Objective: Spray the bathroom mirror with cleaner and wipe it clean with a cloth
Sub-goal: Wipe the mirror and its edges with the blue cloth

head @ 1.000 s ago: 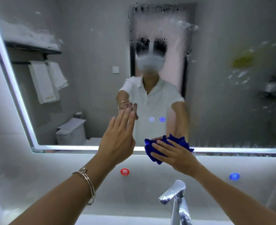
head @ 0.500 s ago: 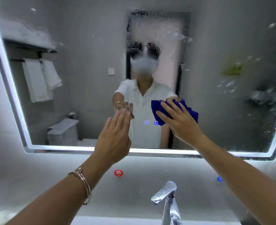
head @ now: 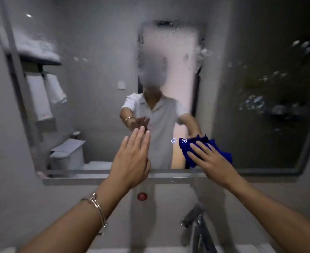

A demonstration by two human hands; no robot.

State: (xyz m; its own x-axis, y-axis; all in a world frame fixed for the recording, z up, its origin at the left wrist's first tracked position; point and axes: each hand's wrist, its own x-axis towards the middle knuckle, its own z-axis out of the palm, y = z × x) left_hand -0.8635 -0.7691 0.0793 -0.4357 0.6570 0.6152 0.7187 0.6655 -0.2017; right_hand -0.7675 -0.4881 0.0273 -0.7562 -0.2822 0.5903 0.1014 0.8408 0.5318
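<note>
The right hand [head: 212,161] presses the cloth [head: 221,154] flat against the lower middle of the mirror [head: 95,88], just right of two touch icons [head: 173,140], with the left hand [head: 130,161] raised further left and a faucet [head: 194,216] below.

grey wall [head: 8,161], chrome tap [head: 194,217], dim light

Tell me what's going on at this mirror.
A person is wiping the bathroom mirror. Their right hand presses a blue cloth flat against the lower glass, fingers spread. The left hand is raised open beside it, holding nothing. Cleaner droplets dot the upper right of the glass, unwiped.
</note>
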